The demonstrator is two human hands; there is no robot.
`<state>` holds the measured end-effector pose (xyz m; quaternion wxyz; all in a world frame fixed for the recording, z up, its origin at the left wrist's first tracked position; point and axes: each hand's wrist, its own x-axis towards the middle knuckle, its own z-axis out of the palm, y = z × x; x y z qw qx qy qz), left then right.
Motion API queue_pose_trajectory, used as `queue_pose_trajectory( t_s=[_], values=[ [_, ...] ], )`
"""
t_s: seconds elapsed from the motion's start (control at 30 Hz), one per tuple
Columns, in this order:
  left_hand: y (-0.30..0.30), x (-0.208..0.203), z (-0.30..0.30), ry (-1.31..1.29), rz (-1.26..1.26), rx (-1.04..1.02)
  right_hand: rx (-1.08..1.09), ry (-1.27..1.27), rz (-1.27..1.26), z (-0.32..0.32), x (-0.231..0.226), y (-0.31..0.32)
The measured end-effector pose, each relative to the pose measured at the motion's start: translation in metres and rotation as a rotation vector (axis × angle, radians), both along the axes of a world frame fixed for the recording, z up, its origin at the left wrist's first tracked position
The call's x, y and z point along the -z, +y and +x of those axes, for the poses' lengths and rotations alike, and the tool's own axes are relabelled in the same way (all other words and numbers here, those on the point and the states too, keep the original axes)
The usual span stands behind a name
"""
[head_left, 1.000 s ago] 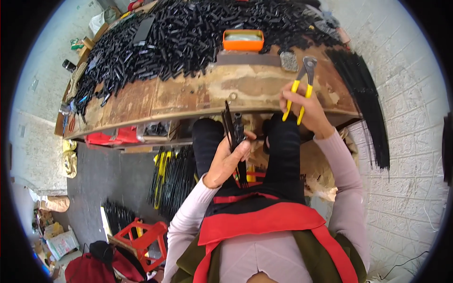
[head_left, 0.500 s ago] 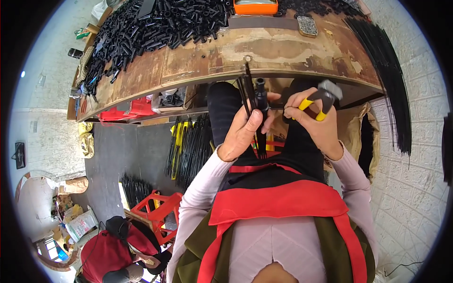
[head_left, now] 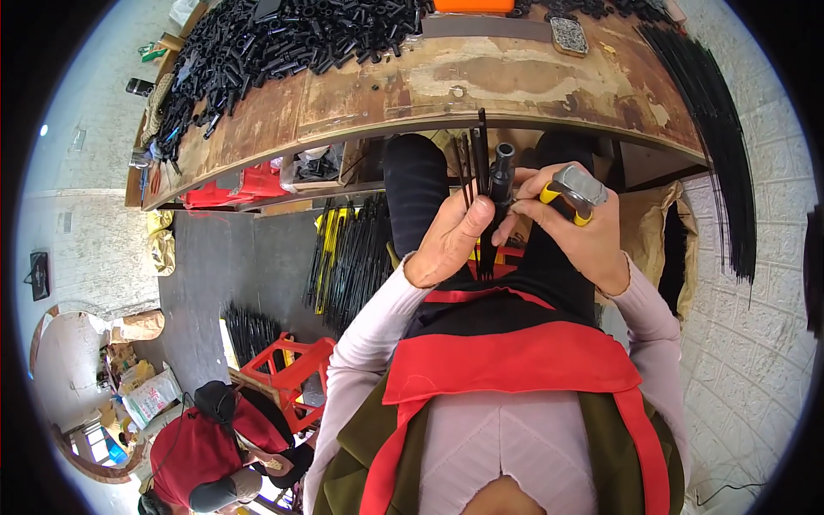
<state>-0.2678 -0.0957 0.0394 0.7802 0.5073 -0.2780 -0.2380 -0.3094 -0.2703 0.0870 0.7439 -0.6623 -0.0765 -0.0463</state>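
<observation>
My left hand (head_left: 452, 233) is closed round several thin black rods (head_left: 477, 167) and a black tubular fitting (head_left: 502, 172), all held upright above my lap. The fitting's round open end faces up. My right hand (head_left: 579, 227) holds a tool that looks like pliers (head_left: 577, 190), with a grey metal head and black-and-yellow handles. The pliers lie against the palm, head up. My right thumb and fingertips are pinched together close beside the fitting. Anything small between those fingertips is too hidden to make out.
The worn wooden bench (head_left: 378, 107) carries a heap of black tubular parts (head_left: 283, 47), an orange box (head_left: 474, 5) and a small tin (head_left: 568, 36). Long black rods (head_left: 712, 129) hang over its right end. Bundled rods (head_left: 352, 257) and a red stool (head_left: 292, 369) stand left; a person (head_left: 215, 451) works there.
My right hand has come in to the fitting, its fingertips now beside it. The fitting and rods have shifted slightly right, and the pliers have tilted. The view has shifted a little.
</observation>
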Motion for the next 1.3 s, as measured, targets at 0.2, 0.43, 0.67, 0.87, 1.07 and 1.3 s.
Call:
queue_pose_trajectory(
  t_s=[0.2, 0.43, 0.67, 0.87, 1.07, 1.3],
  values=[
    [0.004, -0.001, 0.001, -0.042, 0.062, -0.043, -0.011, 0.011, -0.054, 0.000, 0.001, 0.001],
    [0.001, -0.005, 0.003, -0.081, 0.058, -0.031, -0.067, -0.068, -0.151, 0.007, 0.003, -0.008],
    [0.007, 0.012, 0.009, 0.051, 0.033, 0.030, -0.134, -0.069, -0.322, 0.034, 0.006, -0.018],
    [0.006, 0.005, 0.017, 0.134, -0.018, -0.042, -0.275, 0.475, -0.461, 0.010, -0.023, -0.025],
    [0.005, 0.013, 0.019, -0.007, 0.026, 0.080, -0.315, 0.308, -0.827, -0.025, -0.033, -0.042],
    [0.010, 0.010, 0.012, 0.067, 0.009, 0.068, -0.413, 0.394, -0.584, -0.018, -0.022, -0.033]
  ],
)
